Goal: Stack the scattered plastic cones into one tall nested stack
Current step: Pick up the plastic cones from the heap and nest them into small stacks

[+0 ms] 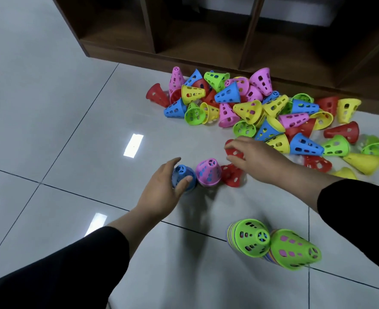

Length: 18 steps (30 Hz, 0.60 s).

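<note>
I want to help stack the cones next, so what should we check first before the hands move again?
1. Left hand has hold of the blue cone: ok, fingers curl round it.
2. Right hand has hold of a red cone: ok.
3. Pink cone stands upright, ready to take another: ok.
4. Green-topped stacks standing straight: not ok, both lean.
5. Loose pile all gathered: not ok, many cones remain.
6. Cones cracked: cannot tell.

loose cones (pixel 262 112) lie heaped on the floor (pixel 50 130) at one o'clock, before a shelf unit (pixel 206 41); three cones (pixel 206 172) stand centre; two stacks (pixel 273 244), perhaps touching, at five o'clock.
</note>
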### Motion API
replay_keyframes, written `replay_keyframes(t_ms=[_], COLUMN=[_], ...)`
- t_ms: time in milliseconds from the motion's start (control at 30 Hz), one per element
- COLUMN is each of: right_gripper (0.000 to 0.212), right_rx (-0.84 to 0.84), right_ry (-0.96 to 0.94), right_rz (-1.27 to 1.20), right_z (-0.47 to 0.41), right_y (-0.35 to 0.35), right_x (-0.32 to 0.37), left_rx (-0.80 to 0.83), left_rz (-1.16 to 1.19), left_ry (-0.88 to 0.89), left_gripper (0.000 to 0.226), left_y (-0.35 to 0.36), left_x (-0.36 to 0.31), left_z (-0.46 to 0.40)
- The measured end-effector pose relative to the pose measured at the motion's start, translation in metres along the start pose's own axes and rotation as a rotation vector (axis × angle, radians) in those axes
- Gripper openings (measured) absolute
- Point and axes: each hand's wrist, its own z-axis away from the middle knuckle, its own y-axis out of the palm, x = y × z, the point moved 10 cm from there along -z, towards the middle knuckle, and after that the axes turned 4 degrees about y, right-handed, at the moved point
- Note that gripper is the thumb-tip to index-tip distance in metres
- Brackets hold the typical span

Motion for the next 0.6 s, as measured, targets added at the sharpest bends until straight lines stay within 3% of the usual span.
replay_keyframes(t_ms=[133, 233, 333, 400, 500, 600], right_gripper=[0.052, 0.055, 0.059, 0.067, 0.068, 0.071], right_rx=[0.094, 0.143, 0.153, 0.253, 0.337, 0.194], right_ry=[0.092, 0.223, 0.628, 0.886, 1.007, 1.051], right_rz=[0.091, 0.052, -0.420, -0.778, -0.966, -1.078], right_z=[0.017, 0.022, 0.024, 0.034, 0.035, 0.025], right_y=[0.007, 0.023, 0.038, 0.070, 0.106, 0.124], right_x=[-0.038, -0.055, -0.086, -0.092, -0.085, -0.091], left_rx=[-0.086, -0.080, -0.025, -0.030, -0.017, 0.047], left_rz=[-0.102, -0.218, -0.216, -0.199, -0.222, -0.276], left_ry=[0.131, 0.261, 0.261, 0.238, 0.222, 0.219], left_gripper=[0.047, 0.040, 0.039, 0.040, 0.043, 0.045], left_y=[-0.011, -0.003, 0.010, 0.012, 0.014, 0.025], left_x=[-0.039, -0.073, -0.091, -0.098, -0.111, -0.120], left_z=[-0.008, -0.017, -0.030, -0.042, -0.073, -0.110])
